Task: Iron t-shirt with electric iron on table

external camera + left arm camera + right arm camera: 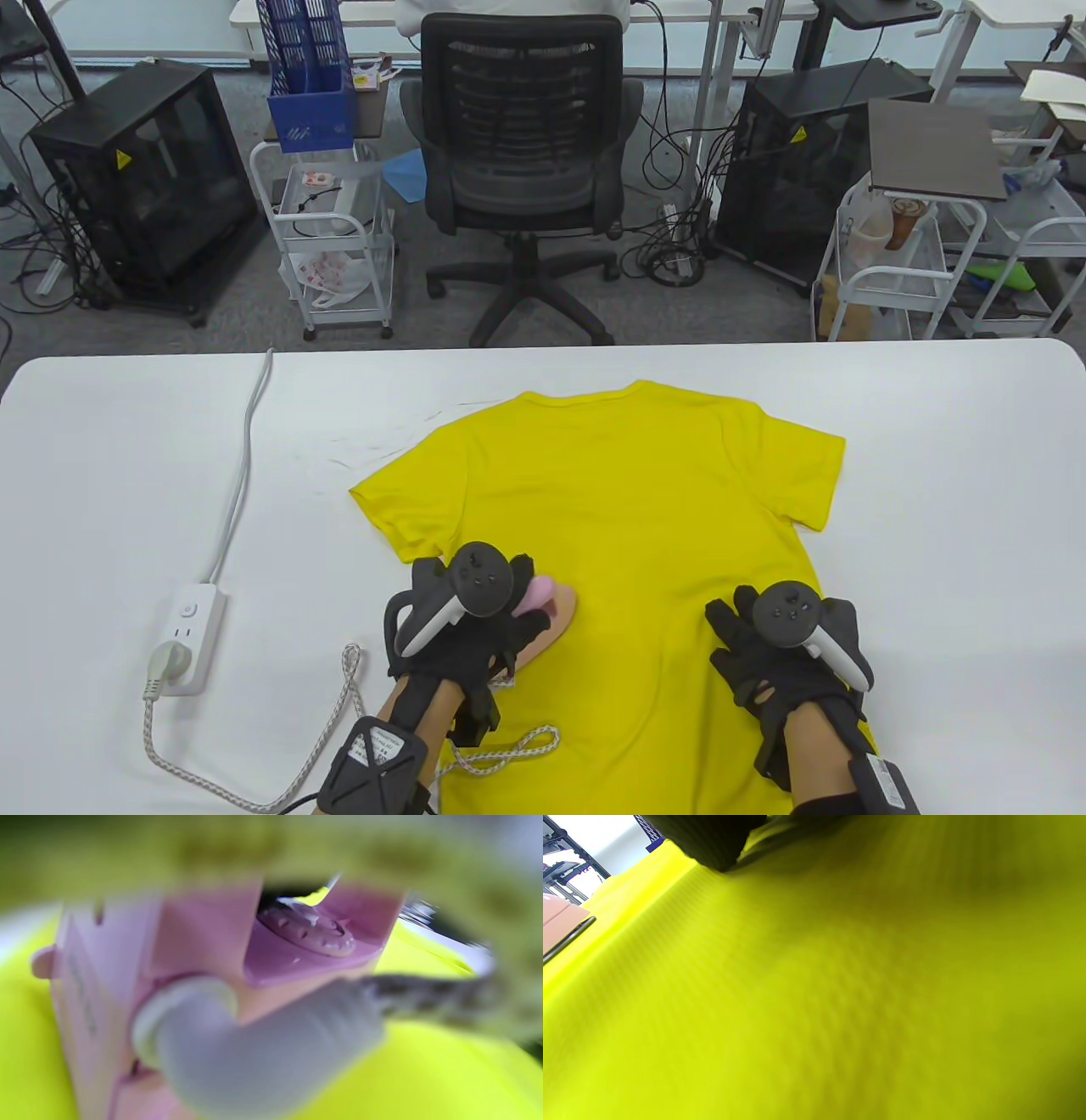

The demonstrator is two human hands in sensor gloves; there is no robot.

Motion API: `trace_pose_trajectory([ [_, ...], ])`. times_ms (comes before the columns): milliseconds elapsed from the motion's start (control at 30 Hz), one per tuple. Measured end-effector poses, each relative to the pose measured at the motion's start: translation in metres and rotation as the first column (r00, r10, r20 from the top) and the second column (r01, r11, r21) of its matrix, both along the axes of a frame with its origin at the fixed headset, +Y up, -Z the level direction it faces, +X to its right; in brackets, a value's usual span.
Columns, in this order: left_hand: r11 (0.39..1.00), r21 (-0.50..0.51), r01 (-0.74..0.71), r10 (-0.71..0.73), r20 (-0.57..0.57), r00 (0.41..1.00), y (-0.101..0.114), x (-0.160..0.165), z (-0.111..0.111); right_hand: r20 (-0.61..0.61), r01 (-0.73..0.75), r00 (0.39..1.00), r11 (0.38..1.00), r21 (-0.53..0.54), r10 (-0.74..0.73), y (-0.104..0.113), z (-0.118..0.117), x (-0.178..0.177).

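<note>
Table view: left hand (475, 620) grips the pink plastic iron (547, 607) on the yellow cotton t-shirt (628, 509); right hand (785, 654), fingers spread, should press its hem flat beside the iron.

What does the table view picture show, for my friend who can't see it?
A yellow t-shirt lies flat on a white table, and the left hand grips a pink iron on it while the right hand rests flat on the shirt. The iron's cord runs to a white power strip on the left.
</note>
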State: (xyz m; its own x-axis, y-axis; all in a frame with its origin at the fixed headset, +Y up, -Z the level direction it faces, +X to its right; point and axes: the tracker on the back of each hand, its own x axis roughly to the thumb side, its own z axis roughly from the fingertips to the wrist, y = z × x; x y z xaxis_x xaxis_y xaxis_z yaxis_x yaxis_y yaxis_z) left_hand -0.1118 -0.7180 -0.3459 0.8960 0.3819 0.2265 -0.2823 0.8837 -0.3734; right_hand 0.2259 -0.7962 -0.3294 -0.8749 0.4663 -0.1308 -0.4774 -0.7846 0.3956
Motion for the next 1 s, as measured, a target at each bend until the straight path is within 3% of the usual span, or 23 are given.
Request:
trace_pose_trajectory([
  [100, 0.999, -0.045, 0.011, -0.001, 0.200, 0.980, -0.001, 0.034, 0.017, 0.003, 0.003, 1.000, 1.000, 0.004, -0.003, 0.000, 0.000, 0.000],
  [267, 0.999, 0.001, 0.051, -0.048, 0.347, 0.937, 0.000, 0.073, 0.047, 0.002, -0.007, 1.000, 1.000, 0.008, 0.007, -0.001, 0.001, 0.000],
  [433, 0.998, 0.029, 0.057, -0.063, 0.278, 0.959, 0.001, 0.068, 0.043, 0.000, -0.008, 1.000, 1.000, 0.008, 0.008, -0.001, 0.001, 0.000],
  [600, 0.994, 0.068, 0.080, -0.082, 0.033, 0.996, 0.002, 0.034, 0.018, -0.002, -0.001, 1.000, 1.000, 0.005, 0.001, -0.001, 0.001, 0.000],
  [767, 0.997, 0.036, 0.070, -0.060, -0.218, 0.974, -0.001, -0.008, -0.002, -0.005, 0.006, 1.000, 1.000, 0.002, -0.006, -0.001, 0.001, 0.001],
  [900, 0.999, 0.024, 0.022, -0.018, -0.169, 0.985, -0.002, -0.009, -0.002, -0.005, 0.004, 1.000, 1.000, -0.001, -0.004, -0.001, 0.001, 0.001],
  [1000, 1.000, -0.017, -0.020, 0.020, 0.007, 1.000, -0.003, 0.013, 0.007, 0.000, 0.006, 1.000, 1.000, -0.002, -0.006, -0.001, 0.001, 0.000],
])
